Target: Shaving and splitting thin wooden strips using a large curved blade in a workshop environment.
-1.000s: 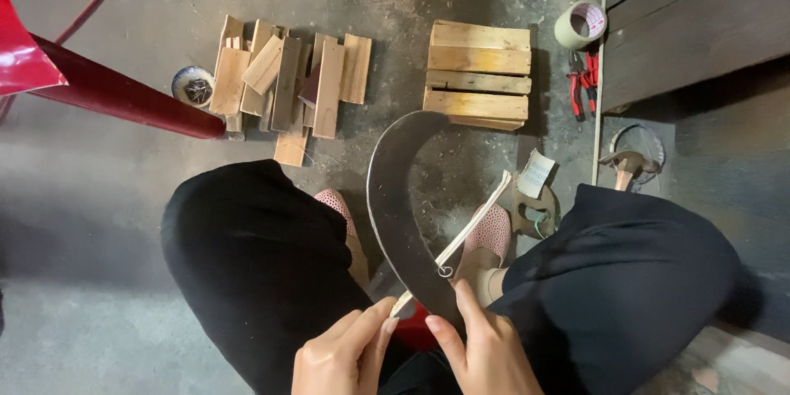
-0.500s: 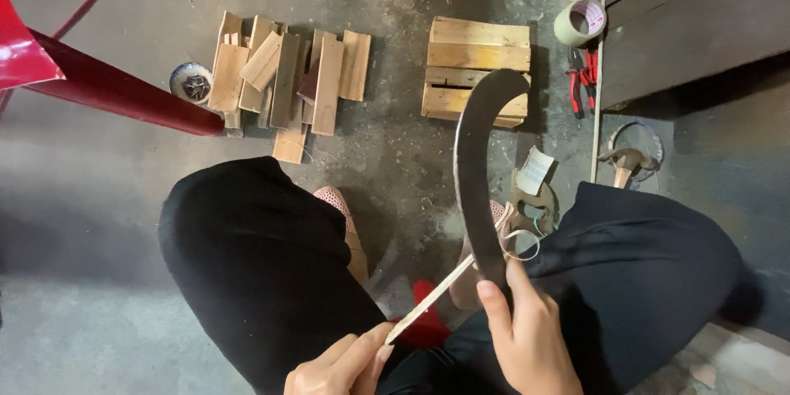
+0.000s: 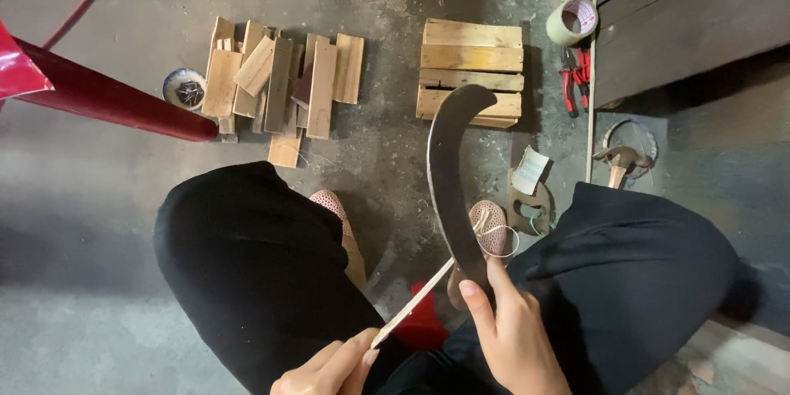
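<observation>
My right hand (image 3: 510,337) grips the lower end of a large dark curved blade (image 3: 448,173), which points up and away over my lap. A thin pale bamboo strip (image 3: 415,300) runs from my left hand (image 3: 325,366), pinched at its near end, up to the blade's edge. A thin curled shaving (image 3: 498,234) hangs off the blade near my right foot. My knees in black trousers frame both hands.
On the concrete floor ahead lie a scatter of short wooden planks (image 3: 276,82) and a neat stack of planks (image 3: 471,70). A tape roll (image 3: 572,20), red-handled pliers (image 3: 573,74), a hammer (image 3: 619,160) and a small tin of nails (image 3: 184,88) lie around. A red bar (image 3: 107,103) crosses at left.
The blade swung from leaning left to the right, then back to near upright. My left hand slid down along the strip, away from my right hand.
</observation>
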